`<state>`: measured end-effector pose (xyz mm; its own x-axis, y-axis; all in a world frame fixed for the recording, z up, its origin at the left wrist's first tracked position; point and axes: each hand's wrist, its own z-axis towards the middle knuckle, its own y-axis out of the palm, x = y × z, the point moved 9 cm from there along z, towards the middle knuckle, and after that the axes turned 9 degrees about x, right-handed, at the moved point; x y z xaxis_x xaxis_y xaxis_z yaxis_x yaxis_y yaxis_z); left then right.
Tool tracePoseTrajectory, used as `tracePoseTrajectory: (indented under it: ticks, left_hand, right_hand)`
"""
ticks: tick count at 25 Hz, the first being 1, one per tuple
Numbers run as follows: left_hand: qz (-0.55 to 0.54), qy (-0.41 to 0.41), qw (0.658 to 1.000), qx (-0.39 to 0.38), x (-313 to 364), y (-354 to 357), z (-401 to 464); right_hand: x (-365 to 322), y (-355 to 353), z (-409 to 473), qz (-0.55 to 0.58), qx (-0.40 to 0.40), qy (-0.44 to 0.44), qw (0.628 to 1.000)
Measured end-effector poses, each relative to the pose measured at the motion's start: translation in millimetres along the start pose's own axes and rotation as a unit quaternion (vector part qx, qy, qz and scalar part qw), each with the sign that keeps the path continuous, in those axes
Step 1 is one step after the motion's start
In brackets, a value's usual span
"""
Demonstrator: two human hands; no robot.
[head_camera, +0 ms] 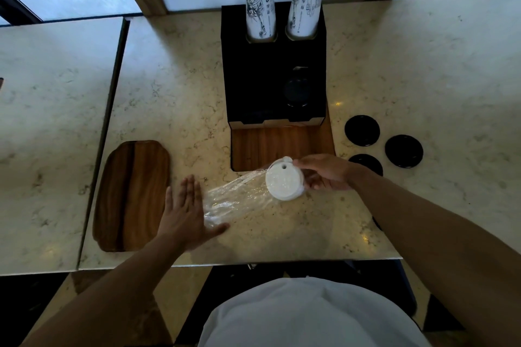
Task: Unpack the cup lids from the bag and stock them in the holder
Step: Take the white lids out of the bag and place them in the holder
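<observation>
White lids (284,184) in right hand (327,172), clear bag (234,200) under left hand (186,214)

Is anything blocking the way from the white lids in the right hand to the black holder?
Nothing visible: the right hand holds the white lids at the clear bag's mouth, and only bare wooden board lies before the holder.
</observation>
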<state>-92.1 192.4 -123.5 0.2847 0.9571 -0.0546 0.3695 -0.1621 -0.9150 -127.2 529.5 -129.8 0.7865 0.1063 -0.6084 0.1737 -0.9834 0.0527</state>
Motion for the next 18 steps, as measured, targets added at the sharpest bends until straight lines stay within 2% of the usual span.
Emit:
tracePoseTrajectory:
  ticks: [3,6,8,11,14,18]
  left_hand:
    - [-0.023,0.084,0.993,0.082,44,-26,5]
    - [-0.047,0.172,0.970,0.163,100,-53,8]
    - [-0.038,0.196,0.961,0.193,120,-62,9]
    - [-0.057,0.178,0.968,0.170,120,-58,17]
    - [-0.096,0.160,0.979,0.084,106,-35,23]
    - [-0.089,0.139,0.984,0.062,86,-18,22]
  right_hand:
    - [-3,8,4,-0.046,0.015,-0.018,0.999]
    - [-4,22,5,-0.083,0.017,-0.023,0.996]
    - [-4,27,5,-0.106,0.029,-0.027,0.994]
    - [-7,28,5,-0.134,0.052,-0.044,0.989]
    - [-8,24,4,-0.161,0.049,-0.051,0.984]
    - [-4,5,4,-0.155,0.080,-0.045,0.984]
